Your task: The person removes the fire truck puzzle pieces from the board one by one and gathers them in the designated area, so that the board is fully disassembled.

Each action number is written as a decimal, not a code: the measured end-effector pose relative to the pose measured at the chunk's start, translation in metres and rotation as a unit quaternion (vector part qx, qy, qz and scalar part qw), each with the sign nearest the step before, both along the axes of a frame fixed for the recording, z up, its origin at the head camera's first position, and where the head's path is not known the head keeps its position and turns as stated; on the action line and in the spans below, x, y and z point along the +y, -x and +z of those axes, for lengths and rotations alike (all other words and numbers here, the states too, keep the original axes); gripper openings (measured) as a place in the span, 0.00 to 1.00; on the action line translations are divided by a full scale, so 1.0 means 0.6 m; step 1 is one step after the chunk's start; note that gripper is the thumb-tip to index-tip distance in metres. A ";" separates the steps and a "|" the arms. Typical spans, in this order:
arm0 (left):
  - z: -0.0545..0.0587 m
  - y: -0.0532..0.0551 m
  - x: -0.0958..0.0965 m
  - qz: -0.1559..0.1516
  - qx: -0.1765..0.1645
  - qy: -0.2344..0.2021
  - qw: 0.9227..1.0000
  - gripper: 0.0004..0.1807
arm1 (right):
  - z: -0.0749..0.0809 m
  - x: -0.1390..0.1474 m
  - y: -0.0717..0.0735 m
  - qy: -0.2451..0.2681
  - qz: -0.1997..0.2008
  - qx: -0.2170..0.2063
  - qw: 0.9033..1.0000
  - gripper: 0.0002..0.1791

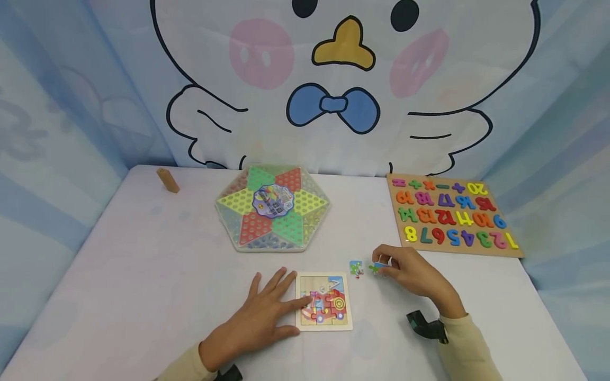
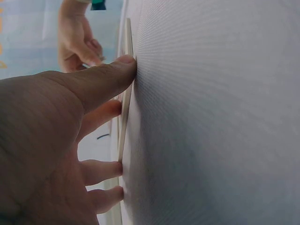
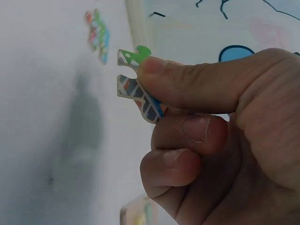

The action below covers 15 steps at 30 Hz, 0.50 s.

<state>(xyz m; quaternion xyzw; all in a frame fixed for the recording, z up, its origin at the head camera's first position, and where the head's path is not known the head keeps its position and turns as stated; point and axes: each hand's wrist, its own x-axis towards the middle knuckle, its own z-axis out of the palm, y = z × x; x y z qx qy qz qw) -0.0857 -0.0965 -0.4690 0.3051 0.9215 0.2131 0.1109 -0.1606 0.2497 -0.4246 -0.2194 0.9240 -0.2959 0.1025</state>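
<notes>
A small wooden jigsaw tray (image 1: 329, 327), partly filled with pieces of a red vehicle picture, lies near the front of the table. My left hand (image 1: 257, 320) rests with spread, straight fingers at its left side, the index finger reaching over the picture. In the left wrist view the thumb and fingertips touch the tray's thin edge (image 2: 128, 40). To the right of the tray, my right hand (image 1: 416, 272) pinches a jigsaw piece (image 3: 129, 88) between thumb and fingers, off the table. Another jigsaw piece (image 1: 356, 268) lies flat between that hand and the tray.
Behind the tray sits a hexagonal Chinese checkers set (image 1: 271, 233). A wooden number board (image 1: 457, 251) with colourful numerals lies at the right. At the far left corner stands a small wooden block (image 1: 168, 180). A printed curtain (image 1: 333, 148) hangs along the table's back edge.
</notes>
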 end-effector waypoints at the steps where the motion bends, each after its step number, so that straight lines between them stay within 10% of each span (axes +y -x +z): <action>1: 0.000 0.000 0.000 -0.001 -0.001 -0.001 1.000 0.33 | -0.003 0.003 0.001 -0.001 0.001 -0.006 1.000 0.10; 15: -0.001 0.002 -0.001 -0.001 0.000 0.004 1.000 0.33 | -0.033 -0.002 0.011 -0.002 0.002 -0.012 1.000 0.10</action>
